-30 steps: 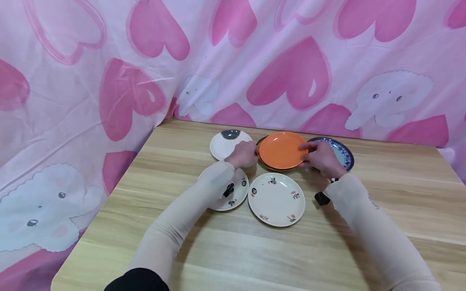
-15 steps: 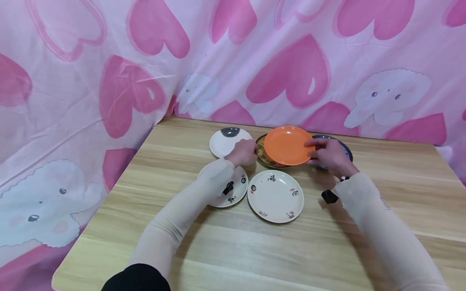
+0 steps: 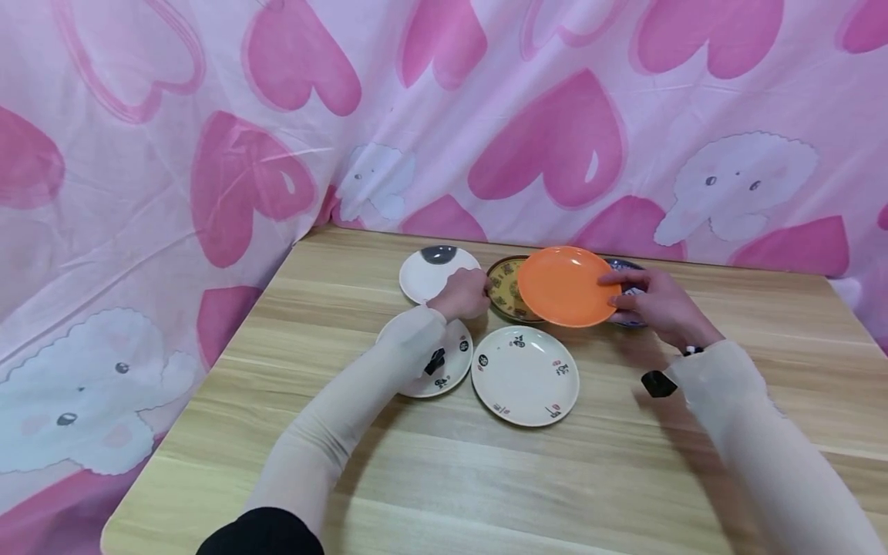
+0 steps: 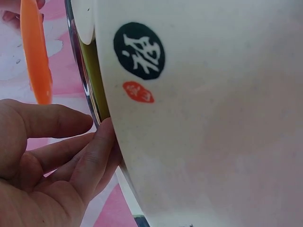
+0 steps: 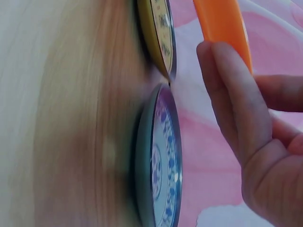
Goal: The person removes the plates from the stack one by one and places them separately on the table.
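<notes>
My right hand (image 3: 662,304) grips an orange plate (image 3: 569,285) by its right rim. In the right wrist view this plate hangs raised, apart from the dishes on the table, pinched between thumb and fingers. It partly covers a yellow-brown patterned plate (image 3: 506,291) in the head view. My left hand (image 3: 463,294) pinches the left rim of that yellow-brown plate, which lies on the table. Behind the orange plate and my right fingers, a blue-and-white plate (image 5: 165,165) is partly hidden in the head view.
Left of the yellow-brown plate lies a white plate with a grey patch (image 3: 423,277). Two cream plates with small prints stand nearer: one (image 3: 454,370) under my left forearm, another (image 3: 525,378) beside it. A pink heart-print cloth (image 3: 555,139) hangs behind the wooden table (image 3: 486,486).
My right hand has lifted the orange plate off the yellow-brown one and carried it right, uncovering the yellow-brown plate's left part. The left hand has stayed in place.
</notes>
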Demonstrator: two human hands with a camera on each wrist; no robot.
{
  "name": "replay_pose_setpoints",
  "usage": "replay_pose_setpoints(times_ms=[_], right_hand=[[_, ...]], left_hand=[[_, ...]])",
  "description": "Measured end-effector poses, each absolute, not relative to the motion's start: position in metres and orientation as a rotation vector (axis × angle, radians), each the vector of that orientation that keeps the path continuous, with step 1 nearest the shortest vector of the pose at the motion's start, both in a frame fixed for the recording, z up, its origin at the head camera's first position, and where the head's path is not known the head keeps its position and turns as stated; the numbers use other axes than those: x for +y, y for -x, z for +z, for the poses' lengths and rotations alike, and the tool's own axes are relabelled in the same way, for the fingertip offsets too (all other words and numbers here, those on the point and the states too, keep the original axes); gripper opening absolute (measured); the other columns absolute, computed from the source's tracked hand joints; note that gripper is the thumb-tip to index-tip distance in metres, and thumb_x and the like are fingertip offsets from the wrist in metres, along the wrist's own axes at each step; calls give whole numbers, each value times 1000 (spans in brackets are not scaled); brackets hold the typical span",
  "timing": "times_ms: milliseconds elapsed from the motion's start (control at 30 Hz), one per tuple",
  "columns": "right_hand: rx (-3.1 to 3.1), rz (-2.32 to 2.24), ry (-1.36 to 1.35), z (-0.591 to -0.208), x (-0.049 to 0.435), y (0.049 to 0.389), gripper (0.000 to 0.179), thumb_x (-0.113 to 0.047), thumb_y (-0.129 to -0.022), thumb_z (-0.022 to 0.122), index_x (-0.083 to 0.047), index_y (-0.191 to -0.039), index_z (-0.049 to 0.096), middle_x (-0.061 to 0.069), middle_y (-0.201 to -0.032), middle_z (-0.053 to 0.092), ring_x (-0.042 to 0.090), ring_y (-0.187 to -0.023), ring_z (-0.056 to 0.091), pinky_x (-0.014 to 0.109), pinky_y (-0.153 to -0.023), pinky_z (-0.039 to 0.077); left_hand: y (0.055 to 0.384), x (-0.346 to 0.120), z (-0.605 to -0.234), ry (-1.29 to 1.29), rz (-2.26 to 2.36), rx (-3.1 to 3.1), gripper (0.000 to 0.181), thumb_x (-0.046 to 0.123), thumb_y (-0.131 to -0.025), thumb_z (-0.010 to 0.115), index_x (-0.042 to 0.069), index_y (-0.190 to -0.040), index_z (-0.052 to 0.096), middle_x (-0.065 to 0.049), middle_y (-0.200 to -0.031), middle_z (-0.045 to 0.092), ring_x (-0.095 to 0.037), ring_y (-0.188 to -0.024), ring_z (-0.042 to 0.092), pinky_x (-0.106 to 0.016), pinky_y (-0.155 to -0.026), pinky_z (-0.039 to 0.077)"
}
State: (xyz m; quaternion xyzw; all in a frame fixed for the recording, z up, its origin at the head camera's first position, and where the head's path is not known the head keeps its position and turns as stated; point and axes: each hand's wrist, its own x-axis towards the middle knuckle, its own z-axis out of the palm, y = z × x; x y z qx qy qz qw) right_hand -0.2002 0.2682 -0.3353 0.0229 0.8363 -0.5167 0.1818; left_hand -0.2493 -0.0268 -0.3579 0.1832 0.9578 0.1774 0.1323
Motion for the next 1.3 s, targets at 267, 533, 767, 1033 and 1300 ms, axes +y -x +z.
replay_pose_setpoints(times_ms=[267,533,767,1033,1300], right_hand=[[2382,-1378,56,-339,292,187,45,-9,-91,53,-10,-136,44,18,-145,25,9,-92,64,33,-85,54],[2442,-1240,133,-344,317,175,43,-18,-91,56,-18,-133,49,11,-135,36,15,-90,62,32,-78,57],[2423,-1199,161,-349,332,164,46,-23,-88,60,-19,-132,49,6,-140,33,14,-90,59,31,-77,57],[2431,-1138,154,-354,349,157,47,-25,-87,61,-20,-132,50,5,-139,36,12,-102,52,26,-79,56],[2425,-1131,120,-354,360,154,50,-28,-85,63,-20,-133,49,8,-140,36,6,-99,58,28,-80,56]], left_hand=[[248,-27,-358,-514,499,2769,24,8,-82,55,10,-102,69,-5,-95,68,-18,-80,58,-23,-64,49],[249,-28,-358,-517,505,2776,20,6,-82,55,10,-95,69,-4,-87,66,-18,-76,56,-23,-61,47],[251,-28,-363,-515,515,2751,28,7,-81,55,11,-106,68,-5,-102,68,-18,-83,58,-24,-69,50],[248,-26,-358,-502,508,2746,26,6,-83,55,9,-104,68,-4,-96,67,-17,-83,58,-23,-69,50],[251,-26,-352,-494,530,2748,27,8,-83,57,8,-107,67,-6,-100,67,-16,-82,57,-23,-67,50]])
